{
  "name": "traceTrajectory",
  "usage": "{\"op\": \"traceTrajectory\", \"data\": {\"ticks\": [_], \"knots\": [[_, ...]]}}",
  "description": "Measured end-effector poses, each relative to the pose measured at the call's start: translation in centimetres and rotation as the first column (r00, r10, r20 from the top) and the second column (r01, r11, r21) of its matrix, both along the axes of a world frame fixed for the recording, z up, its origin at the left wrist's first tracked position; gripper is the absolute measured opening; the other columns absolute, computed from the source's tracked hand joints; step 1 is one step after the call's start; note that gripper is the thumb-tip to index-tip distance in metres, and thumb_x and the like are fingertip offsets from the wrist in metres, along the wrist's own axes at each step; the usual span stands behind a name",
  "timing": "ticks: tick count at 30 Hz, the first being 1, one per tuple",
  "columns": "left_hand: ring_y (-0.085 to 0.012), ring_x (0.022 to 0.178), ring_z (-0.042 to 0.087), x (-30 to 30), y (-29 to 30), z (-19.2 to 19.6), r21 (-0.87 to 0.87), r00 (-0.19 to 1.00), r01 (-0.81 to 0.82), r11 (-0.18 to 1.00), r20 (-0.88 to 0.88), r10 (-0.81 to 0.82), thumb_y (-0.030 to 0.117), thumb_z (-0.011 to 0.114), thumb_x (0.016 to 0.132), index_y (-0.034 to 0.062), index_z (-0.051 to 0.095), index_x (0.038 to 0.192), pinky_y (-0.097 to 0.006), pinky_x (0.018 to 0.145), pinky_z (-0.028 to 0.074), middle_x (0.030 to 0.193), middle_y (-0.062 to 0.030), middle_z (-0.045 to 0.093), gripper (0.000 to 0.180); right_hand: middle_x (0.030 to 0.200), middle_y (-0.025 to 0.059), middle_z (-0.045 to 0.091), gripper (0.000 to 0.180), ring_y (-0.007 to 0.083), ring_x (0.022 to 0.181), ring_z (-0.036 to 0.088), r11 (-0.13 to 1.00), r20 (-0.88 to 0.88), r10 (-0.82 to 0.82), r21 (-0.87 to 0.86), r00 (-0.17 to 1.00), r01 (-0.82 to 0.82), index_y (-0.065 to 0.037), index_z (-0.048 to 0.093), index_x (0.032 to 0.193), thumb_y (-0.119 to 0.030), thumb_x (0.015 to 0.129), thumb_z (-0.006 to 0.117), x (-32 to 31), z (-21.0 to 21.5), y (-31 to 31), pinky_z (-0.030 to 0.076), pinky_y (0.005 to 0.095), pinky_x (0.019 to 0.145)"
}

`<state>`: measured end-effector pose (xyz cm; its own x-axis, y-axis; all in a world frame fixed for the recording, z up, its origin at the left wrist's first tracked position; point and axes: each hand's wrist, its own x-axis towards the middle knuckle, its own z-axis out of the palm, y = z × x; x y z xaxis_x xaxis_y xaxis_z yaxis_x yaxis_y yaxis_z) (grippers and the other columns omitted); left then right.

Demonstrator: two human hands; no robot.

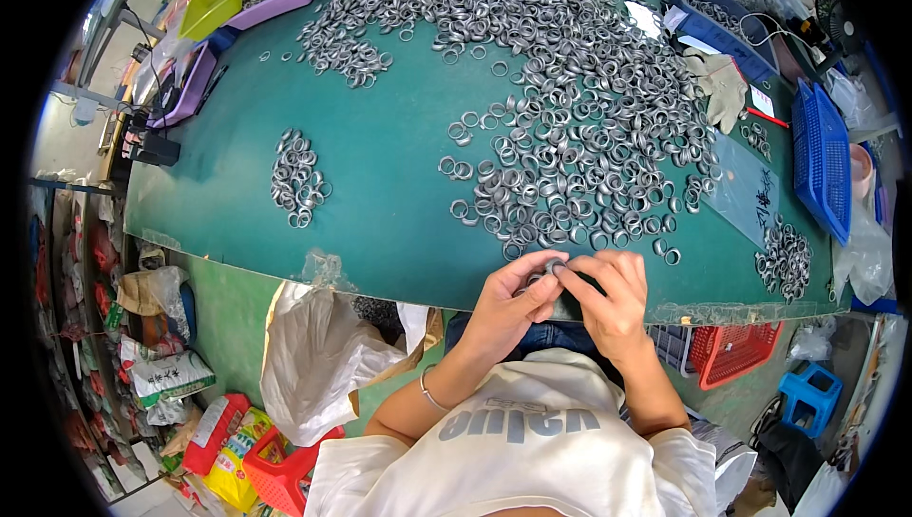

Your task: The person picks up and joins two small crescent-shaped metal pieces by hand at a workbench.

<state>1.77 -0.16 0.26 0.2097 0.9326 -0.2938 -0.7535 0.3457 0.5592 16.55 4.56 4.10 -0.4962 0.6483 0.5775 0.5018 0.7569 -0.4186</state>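
Observation:
Both my hands meet over the near edge of a green-topped table (380,147). My left hand (518,294) is closed on metal rings, its thumb and fingers pinching them. With thumb and fingertips, my right hand (613,299) grips a grey metal ring (555,266) at the same spot; how many rings the fingers cover is hidden. Just beyond the hands spreads a big heap of similar grey rings (589,128), reaching to the far side. A small separate pile of rings (299,178) lies to the left, and another cluster (785,261) sits near the right corner.
A clear plastic bag (746,189) and a work glove (719,88) lie right of the heap. Blue baskets (821,161) stand along the right edge. Purple and yellow-green bins (213,2) are at the far left. Below the table's front edge stands an open white sack (313,365).

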Motion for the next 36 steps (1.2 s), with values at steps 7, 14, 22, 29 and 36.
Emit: {"op": "traceTrajectory", "data": {"ticks": [7,14,22,29,36], "knots": [[-0.0097,0.079,0.05,0.1,0.2,0.2,0.021,0.998,-0.033,0.999,-0.045,0.034,0.006,0.056,0.085,-0.0005,0.046,0.12,-0.019,0.058,0.04,0.1,-0.0063,0.055,0.036,0.078,0.0089,0.06,0.005,0.0241,0.075,0.053,0.892,-0.135,-0.382,-0.314,0.914,0.326,-0.002,0.062,0.076,-0.006,0.074,0.065,-0.5,-1.7,3.2,0.038,0.0335,0.07],[-0.0121,0.078,0.052,0.2,0.4,1.6,0.06,0.968,-0.064,0.996,-0.237,0.077,0.002,0.051,0.086,0.0026,0.049,0.112,-0.022,0.055,0.042,0.097,-0.0094,0.055,0.026,0.077,0.0075,0.054,0.009,0.024,0.076,0.049,0.893,-0.005,-0.408,-0.209,0.913,0.398,-0.004,0.063,0.075,-0.011,0.071,0.068,-1.1,-3.3,4.2,0.033,0.0343,0.069],[-0.008,0.055,0.044,-1.4,-0.1,-1.6,0.048,0.985,0.047,0.998,0.161,-0.055,0.018,0.051,0.091,0.0016,0.058,0.091,-0.02,0.043,0.032,0.079,-0.0051,0.052,0.018,0.076,0.008,0.057,0.01,0.0211,0.068,0.051,0.805,-0.336,-0.41,-0.57,0.848,0.164,0.001,0.064,0.08,0.0,0.07,0.066,-0.1,-1.8,3.0,0.041,0.0304,0.065],[-0.0034,0.052,0.037,-0.8,1.1,2.3,-0.035,0.966,-0.028,0.999,-0.256,0.018,0.011,0.055,0.088,-0.0012,0.059,0.106,-0.017,0.043,0.028,0.078,-0.0036,0.058,0.023,0.076,0.0064,0.058,0.013,0.0218,0.071,0.053,0.97,-0.269,-0.07,-0.245,0.961,0.002,-0.001,0.064,0.078,0.002,0.065,0.066,0.4,-0.5,1.0,0.04,0.0321,0.064],[-0.0013,0.054,0.039,-1.1,0.9,2.2,-0.034,0.929,0.021,0.999,-0.368,-0.032,0.0,0.06,0.08,-0.002,0.059,0.105,-0.016,0.044,0.028,0.082,-0.0024,0.06,0.024,0.08,0.0023,0.058,0.024,0.0206,0.076,0.053,0.998,-0.023,0.0,0.065,1.0,0.002,-0.008,0.068,0.083,-0.01,0.06,0.061,0.6,0.4,0.3,0.037,0.0323,0.065]]}}
